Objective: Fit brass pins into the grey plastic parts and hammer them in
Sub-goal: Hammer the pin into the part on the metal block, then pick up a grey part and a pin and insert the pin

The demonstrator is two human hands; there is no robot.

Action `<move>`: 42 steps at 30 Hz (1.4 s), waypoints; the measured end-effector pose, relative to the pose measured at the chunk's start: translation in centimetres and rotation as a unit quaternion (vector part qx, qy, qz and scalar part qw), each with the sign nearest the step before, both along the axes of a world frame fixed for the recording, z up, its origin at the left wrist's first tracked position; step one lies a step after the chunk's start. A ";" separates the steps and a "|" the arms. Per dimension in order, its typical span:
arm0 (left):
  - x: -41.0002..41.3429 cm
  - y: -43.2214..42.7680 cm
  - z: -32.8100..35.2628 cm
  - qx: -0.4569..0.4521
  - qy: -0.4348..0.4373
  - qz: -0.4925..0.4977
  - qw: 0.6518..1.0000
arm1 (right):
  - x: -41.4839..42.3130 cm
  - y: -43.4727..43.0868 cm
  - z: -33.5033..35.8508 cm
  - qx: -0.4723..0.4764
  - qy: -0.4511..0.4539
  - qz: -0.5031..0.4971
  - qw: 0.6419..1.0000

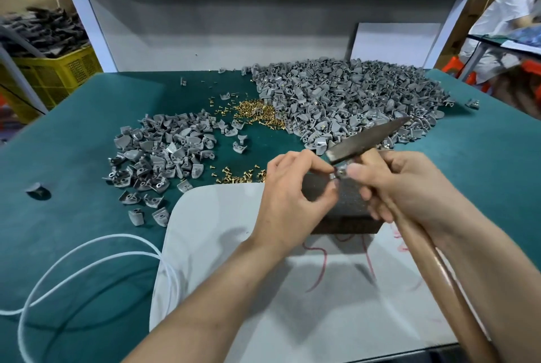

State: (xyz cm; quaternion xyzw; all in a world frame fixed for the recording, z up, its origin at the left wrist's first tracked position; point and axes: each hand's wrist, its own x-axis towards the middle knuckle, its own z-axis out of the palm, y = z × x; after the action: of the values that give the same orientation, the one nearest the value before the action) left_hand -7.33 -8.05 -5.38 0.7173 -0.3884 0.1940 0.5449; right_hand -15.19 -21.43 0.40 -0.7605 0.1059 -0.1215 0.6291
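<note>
My left hand (pixel 295 190) pinches a small grey plastic part (pixel 339 172) at the fingertips, just above a dark block (pixel 348 210). My right hand (pixel 407 187) grips a hammer with a wooden handle (pixel 445 283); its thumb and forefinger also touch the same part. The hammer's metal head (pixel 369 140) points up and to the right over the hands. Whether a brass pin sits in the part I cannot tell. A big heap of grey parts (pixel 345 99) lies at the back right, a smaller one (pixel 164 154) at the left. Loose brass pins (pixel 257 113) lie between them, more pins (pixel 237 176) near my left hand.
The dark block stands on a pale grey board (pixel 222 260) on the green table mat (pixel 73 128). A white cable (pixel 87 251) loops at the front left. White shelf posts and a back panel (pixel 219 26) close off the rear. A yellow crate (pixel 55 75) stands far left, a person at the far right.
</note>
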 end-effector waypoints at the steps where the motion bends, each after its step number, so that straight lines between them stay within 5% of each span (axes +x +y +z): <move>1: 0.1 0.1 -0.1 0.020 0.045 -0.006 0.999 | 0.3 -1.1 -0.1 0.053 0.013 -0.005 0.999; 6: 1.2 0.3 -0.7 0.059 0.186 0.023 0.980 | 3.2 -7.5 -2.0 0.308 0.049 -0.085 0.946; 10: 2.2 0.6 -1.0 0.054 0.254 0.042 0.965 | 3.4 -9.4 -5.7 0.496 0.019 0.008 0.868; 16: 5.8 -3.7 5.2 0.052 0.267 0.024 0.962 | 4.1 -10.6 -6.8 0.550 -0.004 0.053 0.833; 19: 9.2 -7.2 9.0 0.163 0.226 0.035 0.960 | 4.0 -10.7 -6.7 0.555 -0.005 0.008 0.832; 23: 13.0 -5.2 7.9 0.417 0.148 0.098 0.891 | 3.6 -10.4 -6.2 0.522 0.015 -0.037 0.852; 27: 12.8 -0.8 3.8 0.553 0.081 0.010 0.829 | 3.7 -10.0 -5.6 0.496 0.046 -0.078 0.864; 30: 12.2 -0.3 1.6 0.530 0.016 0.006 0.848 | 3.8 -9.3 -5.5 0.437 0.061 -0.113 0.890; 35: 11.5 0.1 0.3 0.474 -0.013 0.024 0.880 | 3.2 -8.6 -5.6 0.163 0.082 -0.170 0.968; 42: 14.9 3.8 2.1 0.343 0.101 0.162 0.920 | 3.2 -7.8 -5.7 -0.165 0.124 -0.235 0.950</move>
State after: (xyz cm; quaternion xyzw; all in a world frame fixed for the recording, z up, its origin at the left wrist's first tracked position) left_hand 7.60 -4.24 -3.28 0.9291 -0.2527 0.0613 0.2631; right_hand -11.94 -29.26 -5.29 -0.8162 0.3377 -0.1866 0.4301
